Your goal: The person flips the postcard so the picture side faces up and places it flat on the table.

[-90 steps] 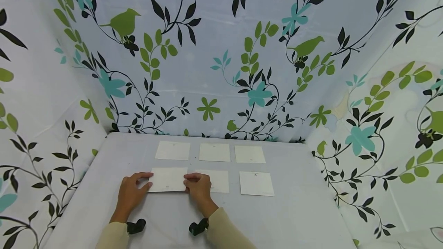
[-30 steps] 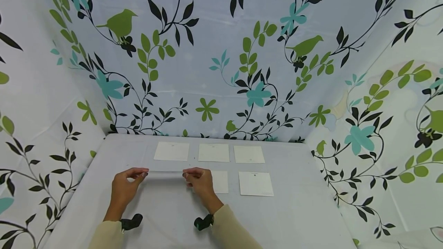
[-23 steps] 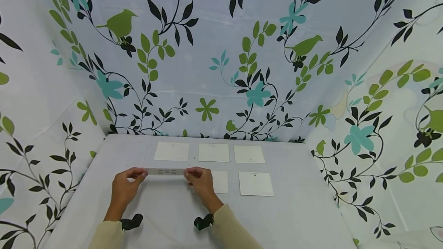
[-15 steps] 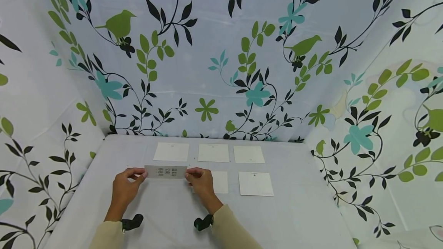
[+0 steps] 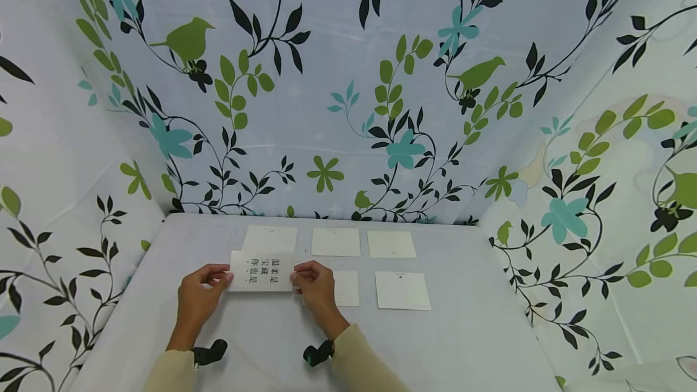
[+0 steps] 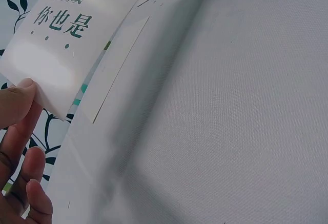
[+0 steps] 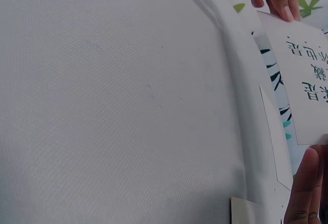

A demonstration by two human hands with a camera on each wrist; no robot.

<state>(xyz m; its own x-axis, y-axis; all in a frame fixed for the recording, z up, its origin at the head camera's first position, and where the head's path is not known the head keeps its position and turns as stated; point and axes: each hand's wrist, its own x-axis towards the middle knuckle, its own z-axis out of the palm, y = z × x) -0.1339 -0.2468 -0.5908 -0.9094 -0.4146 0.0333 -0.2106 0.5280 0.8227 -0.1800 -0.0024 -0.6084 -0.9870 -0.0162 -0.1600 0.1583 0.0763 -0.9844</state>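
Observation:
A white card (image 5: pixel 242 271) printed with dark Chinese characters is held up above the table, tilted so its printed face shows. My left hand (image 5: pixel 198 298) pinches its left edge between thumb and fingers. On the opposite edge, my right hand (image 5: pixel 318 295) pinches it the same way. The left wrist view shows the thumb lying on the face of the card (image 6: pixel 48 65). In the right wrist view the card (image 7: pixel 297 80) spans between both hands. Behind it, a blank-looking card (image 5: pixel 269 238) lies partly covered.
Several other pale cards lie flat: two at the back, a middle one (image 5: pixel 335 241) and a right one (image 5: pixel 391 244); in front, one (image 5: pixel 346 289) partly behind my right hand and another (image 5: pixel 403 290) further right. A white cloth covers the table (image 5: pixel 463 343). Leaf-patterned fabric (image 5: pixel 327 77) surrounds it.
The card lay flat, plain side up, in the front row's left spot. Both hands have lifted it and turned it over, bringing the printed face into view. The other cards stay put.

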